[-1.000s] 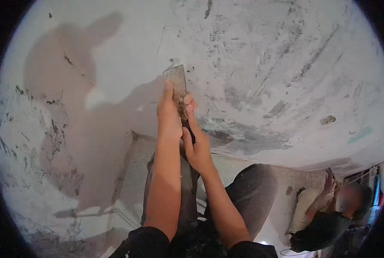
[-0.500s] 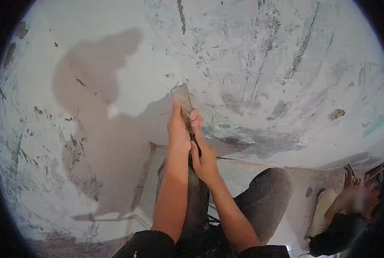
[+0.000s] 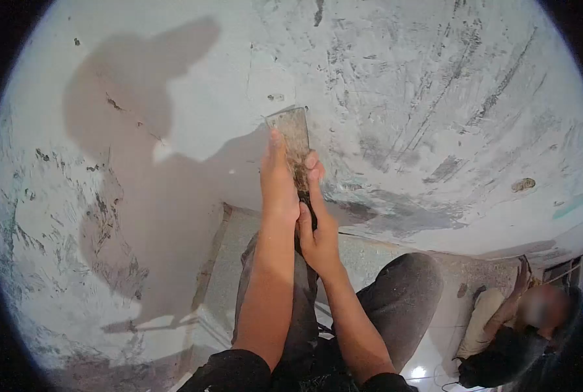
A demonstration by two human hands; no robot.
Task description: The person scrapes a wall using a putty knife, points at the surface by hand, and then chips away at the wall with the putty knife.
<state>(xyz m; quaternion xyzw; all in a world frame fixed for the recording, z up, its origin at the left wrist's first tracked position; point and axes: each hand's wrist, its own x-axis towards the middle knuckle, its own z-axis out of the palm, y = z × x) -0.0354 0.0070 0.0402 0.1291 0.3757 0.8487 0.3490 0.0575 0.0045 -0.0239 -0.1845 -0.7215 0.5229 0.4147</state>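
Note:
A putty knife (image 3: 290, 134) with a wide, stained blade and dark handle is held upright, its top edge against or very near the white wall (image 3: 197, 117). My right hand (image 3: 321, 243) is closed round the handle, with fingertips showing at the blade's right side. My left hand (image 3: 278, 179) is closed along the blade's left side, its thumb or a finger lying up the blade. The palm side of its grip is hidden. Just above the blade is a small dark pit (image 3: 276, 97) in the wall.
Dark streaks and patches (image 3: 445, 168) mark the wall on the right. My bent knee (image 3: 406, 287) is below, over a speckled ledge (image 3: 239, 230). At lower right another person (image 3: 510, 333) crouches on the tiled floor. My shadow (image 3: 118, 91) falls across the left wall.
The view has shifted, so wall marks sit differently. The blade now shows broader and higher in view, staying near the same pit. Both hands keep their hold. The other person has shifted slightly.

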